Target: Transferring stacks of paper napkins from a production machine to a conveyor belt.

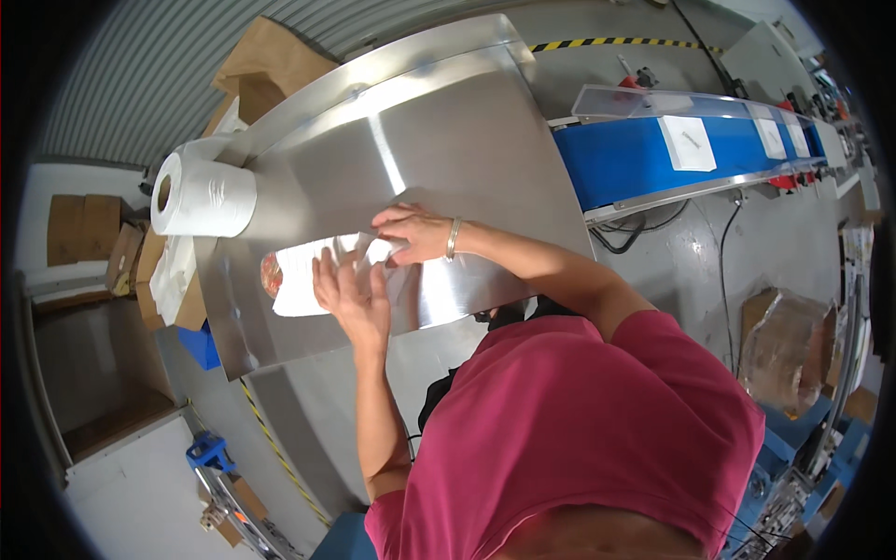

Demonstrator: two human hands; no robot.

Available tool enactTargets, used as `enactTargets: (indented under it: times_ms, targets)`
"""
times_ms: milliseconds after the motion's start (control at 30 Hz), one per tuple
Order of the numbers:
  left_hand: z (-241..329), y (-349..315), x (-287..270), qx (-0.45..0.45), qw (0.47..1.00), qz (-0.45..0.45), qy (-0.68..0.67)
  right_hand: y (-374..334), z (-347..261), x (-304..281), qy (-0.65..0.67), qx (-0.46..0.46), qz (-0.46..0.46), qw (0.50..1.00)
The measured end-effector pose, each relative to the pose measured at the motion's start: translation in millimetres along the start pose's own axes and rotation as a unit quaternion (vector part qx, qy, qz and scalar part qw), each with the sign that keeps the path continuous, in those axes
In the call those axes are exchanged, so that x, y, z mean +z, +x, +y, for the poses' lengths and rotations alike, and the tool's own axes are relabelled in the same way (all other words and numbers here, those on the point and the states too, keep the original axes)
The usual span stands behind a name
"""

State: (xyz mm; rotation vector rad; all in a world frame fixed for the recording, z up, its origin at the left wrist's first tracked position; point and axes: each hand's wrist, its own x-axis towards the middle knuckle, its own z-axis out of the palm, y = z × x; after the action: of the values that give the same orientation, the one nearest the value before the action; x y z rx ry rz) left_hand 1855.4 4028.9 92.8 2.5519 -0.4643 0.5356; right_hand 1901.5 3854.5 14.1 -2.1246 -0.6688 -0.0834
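Left hand: our left hand (353,297) lies flat on the white packet (308,275), fingers spread and pointing away from us. It closes on nothing; the palm seems to press the packet down so that it does not slide on the smooth metal.
Right hand: our right hand (415,233) comes in from the right, a thin bracelet (453,238) at the wrist. Its fingers curl down onto the packet's right end, just beside the left hand. We judge this a light pinch on the wrapper's edge, but the fingertips are hidden, so we cannot tell how firmly they close.
Packet: it lies on the steel table (448,149), toward the table's near left part, long side running left to right. Its left end shows a round reddish patch, perhaps printing or the contents seen through the wrap. Both hands cover its right half.
Why held so: one flat hand steadies and the other works the end, which suits a thin, slippery wrapper.
Paper roll: a white paper roll (201,196) rests on its side at the table's left edge, well apart from the hands.
Conveyor: a blue conveyor belt (625,159) runs off to the far right, carrying white packets (686,143).
Surroundings: cardboard boxes (266,65) stand beyond the table's far left.
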Motion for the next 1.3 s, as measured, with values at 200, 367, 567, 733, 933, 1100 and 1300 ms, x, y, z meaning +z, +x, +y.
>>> enactTargets:
  times_ms: [200,367,567,733,933,1100,1300]
  targets:
    - [-28,-5,-5,-0.017,0.999,0.015,0.038,-73,21,-40,0.269,0.237,0.185,0.915]
    - [-31,1,-2,-0.038,0.998,0.051,-0.019,-187,130,-129,0.214,0.288,0.375,0.855]
    - [-29,-2,-2,-0.045,0.998,0.045,-0.017,-175,77,-191,-0.476,0.353,0.369,0.716]
    - [-31,-4,-7,-0.035,0.999,0.03,-0.016,-72,32,-102,-0.174,0.101,0.224,0.954]
    - [-25,-1,-10,-0.016,1.0,-0.013,-0.008,26,-15,-22,0.124,0.032,-0.057,0.99]
    - [-26,3,-10,-0.027,0.999,0.0,-0.029,16,0,-6,0.08,-0.055,-0.033,0.995]
    - [-45,-2,-10,-0.033,0.999,0.038,0.007,-72,22,-42,0.223,0.278,0.115,0.927]
